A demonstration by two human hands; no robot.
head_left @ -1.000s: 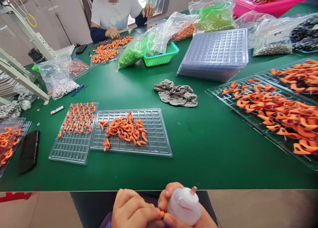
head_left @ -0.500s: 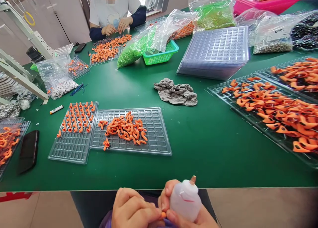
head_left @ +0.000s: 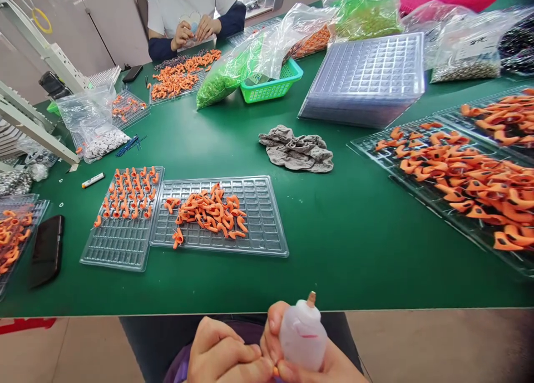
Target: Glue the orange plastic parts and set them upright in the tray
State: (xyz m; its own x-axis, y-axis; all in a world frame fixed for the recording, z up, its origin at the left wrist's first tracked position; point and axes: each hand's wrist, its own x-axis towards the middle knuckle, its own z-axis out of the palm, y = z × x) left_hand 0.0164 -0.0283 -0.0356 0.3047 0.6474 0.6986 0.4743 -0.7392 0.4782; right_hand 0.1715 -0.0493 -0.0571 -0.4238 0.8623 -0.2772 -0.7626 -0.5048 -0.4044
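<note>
While the right hand [head_left: 329, 372] wraps a translucent bottle [head_left: 303, 338], its brownish tip pointing up, both hands' fingers pinch a small orange piece [head_left: 276, 371], mostly hidden between them. The left hand [head_left: 229, 355] is curled alongside, down by the near edge of the worktop [head_left: 342, 221]. Further out, one tray [head_left: 119, 250] shows orange pieces [head_left: 134, 211] in rows; a second tray [head_left: 267, 227], just beside it, carries a loose heap [head_left: 208, 211].
</note>
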